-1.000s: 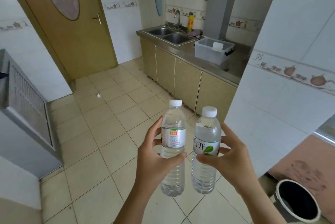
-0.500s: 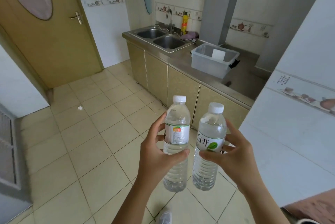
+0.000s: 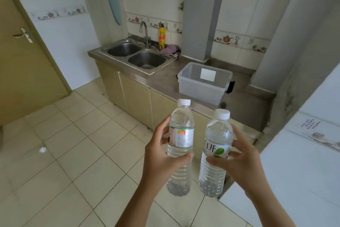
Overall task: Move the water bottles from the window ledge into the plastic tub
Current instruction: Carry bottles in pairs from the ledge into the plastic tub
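I hold two clear water bottles upright in front of me, side by side over the tiled floor. My left hand (image 3: 159, 160) grips the bottle with the orange-and-green label (image 3: 181, 133). My right hand (image 3: 239, 160) grips the bottle with the green leaf label (image 3: 217, 140). Both have white caps. The clear plastic tub (image 3: 200, 89) stands on the steel counter beyond the bottles, with nothing visible in it except a white label on its far wall. The window ledge is out of view.
A double steel sink (image 3: 136, 55) with a tap lies left of the tub, with a yellow bottle (image 3: 162, 37) and a purple cloth (image 3: 170, 49) behind it. A grey column (image 3: 200, 15) rises behind the tub. A white tiled wall corner (image 3: 294, 162) juts in at my right. A wooden door (image 3: 22, 57) is at left.
The view has turned right and come nearer to the counter, so the tub and sink look larger and more central. Both bottles stay gripped in the same way.
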`<action>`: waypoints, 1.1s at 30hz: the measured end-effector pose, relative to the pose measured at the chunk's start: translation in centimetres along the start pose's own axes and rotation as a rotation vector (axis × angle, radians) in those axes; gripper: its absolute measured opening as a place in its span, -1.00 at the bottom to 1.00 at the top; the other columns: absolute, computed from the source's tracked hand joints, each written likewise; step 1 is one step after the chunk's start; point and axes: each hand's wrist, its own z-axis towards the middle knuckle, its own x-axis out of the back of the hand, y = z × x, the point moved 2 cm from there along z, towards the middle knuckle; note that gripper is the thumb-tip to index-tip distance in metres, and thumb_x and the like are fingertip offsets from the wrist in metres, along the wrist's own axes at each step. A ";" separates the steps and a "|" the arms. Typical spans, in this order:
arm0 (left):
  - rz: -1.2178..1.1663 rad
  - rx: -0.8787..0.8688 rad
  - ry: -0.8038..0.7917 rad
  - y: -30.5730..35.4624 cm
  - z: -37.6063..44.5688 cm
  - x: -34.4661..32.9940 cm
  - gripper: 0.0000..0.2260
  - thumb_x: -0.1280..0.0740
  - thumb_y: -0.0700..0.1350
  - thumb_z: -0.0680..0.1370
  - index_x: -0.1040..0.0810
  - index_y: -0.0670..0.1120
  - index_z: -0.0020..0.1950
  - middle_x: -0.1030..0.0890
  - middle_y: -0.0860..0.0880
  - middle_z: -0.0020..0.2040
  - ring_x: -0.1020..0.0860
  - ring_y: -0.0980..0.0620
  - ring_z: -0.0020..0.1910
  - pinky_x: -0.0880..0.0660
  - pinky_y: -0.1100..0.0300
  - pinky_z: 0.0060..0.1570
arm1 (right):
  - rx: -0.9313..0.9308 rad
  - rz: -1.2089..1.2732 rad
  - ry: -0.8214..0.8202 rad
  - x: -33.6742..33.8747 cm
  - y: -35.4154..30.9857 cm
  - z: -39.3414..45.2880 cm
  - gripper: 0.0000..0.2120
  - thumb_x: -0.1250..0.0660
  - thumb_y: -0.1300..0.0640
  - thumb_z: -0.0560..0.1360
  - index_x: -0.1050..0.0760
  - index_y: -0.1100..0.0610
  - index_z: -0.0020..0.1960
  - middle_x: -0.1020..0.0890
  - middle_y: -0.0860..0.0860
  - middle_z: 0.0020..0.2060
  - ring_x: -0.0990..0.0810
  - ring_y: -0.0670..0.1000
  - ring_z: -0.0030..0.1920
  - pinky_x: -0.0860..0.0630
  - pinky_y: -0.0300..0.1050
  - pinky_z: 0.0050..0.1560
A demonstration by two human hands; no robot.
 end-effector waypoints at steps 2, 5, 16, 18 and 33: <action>0.005 -0.011 -0.007 -0.9 3.4 -0.7 -0.12 -0.65 -0.16 0.17 -0.38 0.34 0.35 -0.57 0.27 0.18 -0.54 0.28 0.12 -0.62 0.10 0.00 | 0.018 -0.005 -0.008 -0.6 0.6 3.5 -0.10 -0.65 0.22 0.09 -0.40 -0.19 0.32 -0.67 -0.20 -0.02 -0.65 -0.15 -0.02 -0.59 -0.13 0.00; 0.011 -0.001 -0.017 -2.4 8.5 -2.0 -0.12 -0.65 -0.17 0.17 -0.38 0.32 0.36 -0.57 0.25 0.19 -0.54 0.28 0.13 -0.62 0.13 0.01 | 0.029 -0.010 -0.020 -1.4 1.7 8.8 -0.13 -0.64 0.26 0.10 -0.41 -0.15 0.31 -0.65 -0.26 -0.02 -0.64 -0.18 -0.01 -0.56 -0.23 -0.05; 0.018 0.003 -0.048 -4.7 28.4 -9.6 -0.13 -0.64 -0.17 0.19 -0.37 0.35 0.34 -0.54 0.35 0.21 -0.52 0.24 0.18 -0.57 0.23 0.05 | -0.025 -0.023 -0.001 -1.1 4.8 29.5 -0.12 -0.65 0.17 0.04 -0.41 -0.27 0.26 -0.70 -0.14 -0.14 -0.69 -0.07 -0.14 -0.62 0.03 -0.05; 0.006 -0.015 -0.064 -4.5 31.5 -11.4 -0.13 -0.65 -0.19 0.19 -0.37 0.32 0.35 -0.55 0.35 0.19 -0.53 0.26 0.15 -0.55 0.33 -0.03 | -0.024 -0.027 0.035 -0.3 5.0 32.5 -0.15 -0.65 0.21 0.06 -0.42 -0.36 0.17 -0.69 -0.20 -0.13 -0.68 -0.10 -0.14 -0.63 0.00 -0.08; -0.083 -0.015 -0.280 -7.6 53.4 -25.6 -0.20 -0.65 -0.25 0.21 -0.38 0.33 0.24 -0.56 0.26 0.12 -0.55 0.38 0.05 -0.54 0.42 -0.12 | -0.107 -0.019 0.244 2.5 10.5 52.0 -0.18 -0.63 0.29 0.14 -0.37 -0.10 0.28 -0.56 -0.30 -0.01 -0.55 -0.41 -0.05 -0.49 -0.48 -0.24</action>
